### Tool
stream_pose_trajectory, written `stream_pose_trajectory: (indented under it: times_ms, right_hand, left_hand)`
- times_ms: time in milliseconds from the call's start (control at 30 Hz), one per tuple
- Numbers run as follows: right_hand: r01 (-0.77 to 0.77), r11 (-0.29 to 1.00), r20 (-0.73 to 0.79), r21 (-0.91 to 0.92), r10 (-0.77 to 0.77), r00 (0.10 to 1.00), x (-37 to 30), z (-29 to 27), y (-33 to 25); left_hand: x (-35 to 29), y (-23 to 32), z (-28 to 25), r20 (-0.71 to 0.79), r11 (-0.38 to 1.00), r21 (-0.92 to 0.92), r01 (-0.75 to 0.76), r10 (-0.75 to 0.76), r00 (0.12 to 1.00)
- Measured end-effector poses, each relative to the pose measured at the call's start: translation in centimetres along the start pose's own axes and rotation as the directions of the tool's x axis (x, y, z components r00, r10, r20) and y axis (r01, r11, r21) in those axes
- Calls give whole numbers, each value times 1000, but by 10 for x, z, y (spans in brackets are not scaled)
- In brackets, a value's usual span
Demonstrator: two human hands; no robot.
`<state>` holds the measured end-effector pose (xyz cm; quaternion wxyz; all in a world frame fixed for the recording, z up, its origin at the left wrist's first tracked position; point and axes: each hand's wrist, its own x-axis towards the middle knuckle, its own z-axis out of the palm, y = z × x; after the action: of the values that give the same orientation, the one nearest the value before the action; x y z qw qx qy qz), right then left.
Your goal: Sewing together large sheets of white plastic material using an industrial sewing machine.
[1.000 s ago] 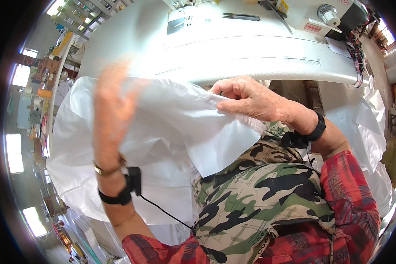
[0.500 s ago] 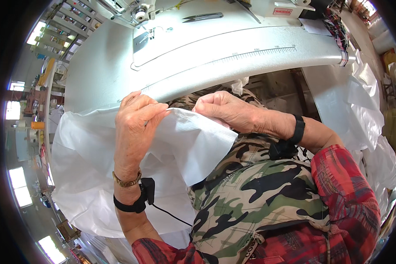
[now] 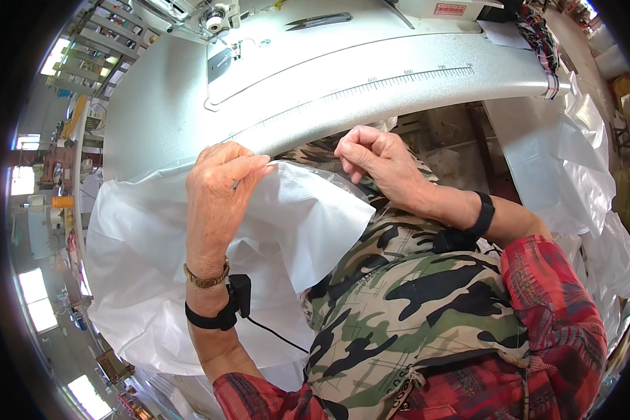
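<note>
A large white plastic-like sheet [image 3: 161, 245] hangs from the front edge of the sewing machine table [image 3: 154, 119] and spreads over my lap. My left hand [image 3: 220, 182] is closed in a pinch on its upper edge, thumb against fingers. To the right, my right hand [image 3: 378, 157] is raised clear of the sheet's free corner. Its fingers are curled in with the thumb pressed near them; whatever they hold, if anything, is too small to make out. Beyond my left hand, the sewing machine's needle area [image 3: 234, 50] sits at the far left of the tabletop.
Dark thread snips [image 3: 320, 21] lie on the far part of the table. A printed ruler scale [image 3: 406, 73] runs along its near side. More white sheeting [image 3: 581, 161] hangs at the right, beside a bundle of cloth strips [image 3: 539, 49]. Shelves stand at the far left.
My right hand has come away from the sheet's edge, moving right and slightly up. My left hand keeps its pinch on the sheet, nearly in place.
</note>
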<state>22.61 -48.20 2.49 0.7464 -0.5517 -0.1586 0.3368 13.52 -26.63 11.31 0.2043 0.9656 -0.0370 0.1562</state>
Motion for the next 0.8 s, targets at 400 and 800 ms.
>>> stream_pose_trajectory:
  times_ms: [400, 800]
  right_hand:
    - [65, 916, 222, -395, 26, 975, -29, 8, -22]
    - [480, 633, 292, -608, -383, 876, -25, 8, -32]
  left_hand:
    - [4, -11, 7, 15, 999, 5, 39, -40, 999]
    - [20, 52, -15, 149, 980, -83, -179, 189, 971]
